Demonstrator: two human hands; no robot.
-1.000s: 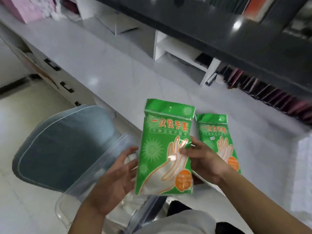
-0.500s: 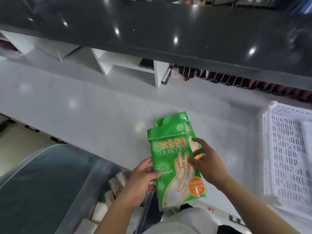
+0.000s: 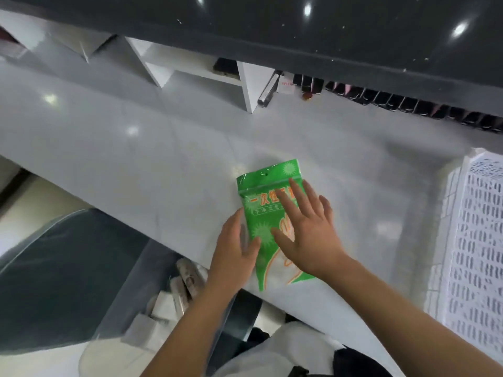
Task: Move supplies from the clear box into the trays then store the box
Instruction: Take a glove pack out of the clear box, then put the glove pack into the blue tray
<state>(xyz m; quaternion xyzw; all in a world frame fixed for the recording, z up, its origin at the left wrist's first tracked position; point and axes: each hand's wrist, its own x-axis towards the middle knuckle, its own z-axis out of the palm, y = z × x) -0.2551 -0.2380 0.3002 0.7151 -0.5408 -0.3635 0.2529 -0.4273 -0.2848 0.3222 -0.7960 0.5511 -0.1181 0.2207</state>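
Note:
A green packet of disposable gloves (image 3: 265,202) lies flat on the white counter (image 3: 136,164), with a second packet stacked under it and mostly hidden. My right hand (image 3: 307,229) rests flat on top of the packet, fingers spread. My left hand (image 3: 234,248) touches the packet's left edge with fingers apart. The clear box (image 3: 152,268) sits low at the left, below the counter edge, with several small wrapped items (image 3: 182,284) inside. A white perforated tray (image 3: 479,240) stands at the right edge of the counter.
A dark overhanging shelf (image 3: 299,31) runs across the top, with white cubbies (image 3: 190,74) and a row of dark small items (image 3: 408,104) beneath it. A grey chair seat (image 3: 54,281) sits under the clear box at the lower left.
The packets went from being held up in both hands to lying stacked flat on the counter. My right hand now presses on top, and my left hand has opened beside them.

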